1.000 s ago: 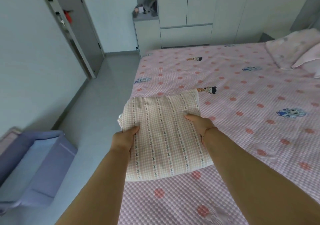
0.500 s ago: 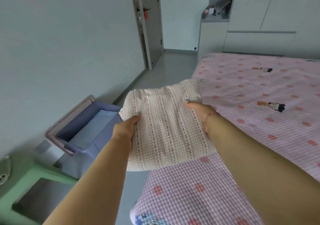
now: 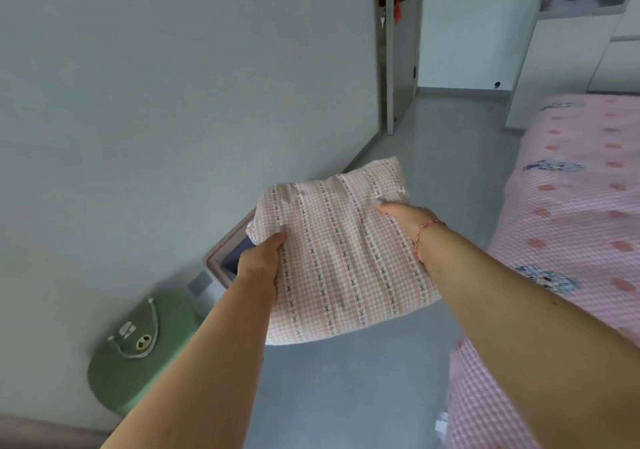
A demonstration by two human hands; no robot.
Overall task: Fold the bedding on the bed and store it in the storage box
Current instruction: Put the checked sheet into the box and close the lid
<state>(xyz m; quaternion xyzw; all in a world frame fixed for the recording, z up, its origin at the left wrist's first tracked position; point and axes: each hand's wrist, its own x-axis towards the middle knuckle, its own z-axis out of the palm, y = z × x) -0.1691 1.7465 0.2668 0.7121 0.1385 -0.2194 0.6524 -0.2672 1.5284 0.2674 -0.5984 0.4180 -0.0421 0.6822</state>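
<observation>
Folded bedding (image 3: 343,258), pink check with flowered stripes: held in the air over the grey floor (image 3: 346,379), clear of the bed (image 3: 571,223) that lies to its right, and covering most of the storage box (image 3: 221,261), of which only a corner shows just past its left edge. Left hand (image 3: 259,261): grip clenched on the bedding's left edge; right hand (image 3: 405,216), red cord bracelet (image 3: 420,235) at the wrist: grip clenched on its right edge, fingers hidden beneath. Green stool (image 3: 138,355): against the wall, below and left of the bedding.
</observation>
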